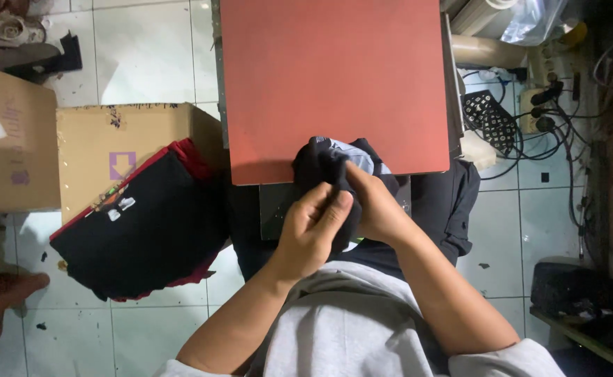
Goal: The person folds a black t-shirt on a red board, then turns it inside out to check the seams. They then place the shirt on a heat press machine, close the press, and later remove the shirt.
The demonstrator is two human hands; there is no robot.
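Down at six o'clock, both forearms come up out of grey sleeves and meet in the middle of the view. The left hand (313, 227) is curled, thumb and fingers pinching a fold of the black garment (324, 167), knuckles turned toward the camera. The right hand (376, 206) angles in from five o'clock and clamps the same bundle from the other side, fingers wrapped into the cloth. So both hands are grasping that garment, which sits bunched at the near edge of the red pad (331, 77), a pale lining showing at its top. The pad is a big flat rectangle filling twelve o'clock, with a dark panel (275, 206) under its near edge. Over at nine o'clock, a stack of folded black clothes (146, 223) with a red edge lies tilted on a brown cardboard box (93, 143); that box carries a small purple square mark with a pale arrow, and the top garment shows a small white print. Further left, a second brown box (9, 150) has faint purple marking. Out at two o'clock, black cables (530, 139) tangle around a power strip (547, 87) on the tiled floor (146, 49).
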